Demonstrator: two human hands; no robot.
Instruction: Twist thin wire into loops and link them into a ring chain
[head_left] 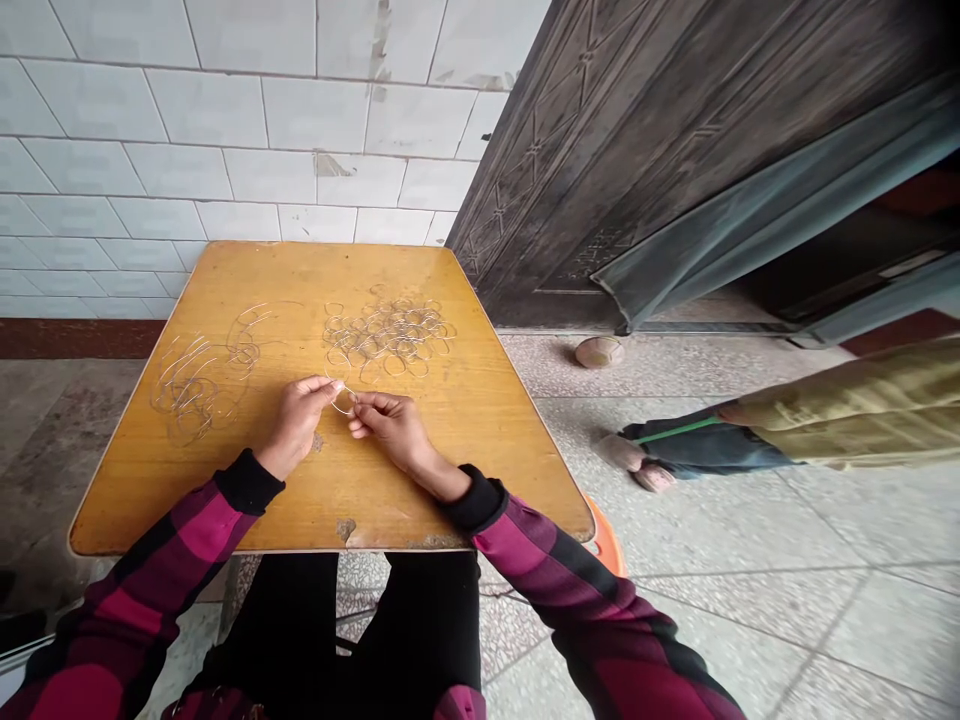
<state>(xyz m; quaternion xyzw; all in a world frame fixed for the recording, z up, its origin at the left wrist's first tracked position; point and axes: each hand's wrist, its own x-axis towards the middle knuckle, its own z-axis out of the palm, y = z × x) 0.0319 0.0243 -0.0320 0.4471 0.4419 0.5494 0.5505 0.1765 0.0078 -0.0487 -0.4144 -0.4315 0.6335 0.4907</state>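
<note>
Between my two hands is a thin wire ring (341, 407), held just above the table. My left hand (298, 415) pinches its left side between thumb and fingers. With thumb and forefinger my right hand (390, 425) grips the ring's right side, the other fingers curled in. Beyond my hands lies a loose pile of small wire rings (390, 335). To the left are longer curved wires (191, 395), tangled together in looser loops. Whether the held ring's ends are joined is too small to tell.
The yellow wooden table (405, 500) has a chipped front edge and meets a white tiled wall (315, 115). An orange stool (606, 540) shows under its right corner. On the right, another person (840, 410) stands near a dark carved door (600, 130). A roundish object (599, 351) lies on the floor.
</note>
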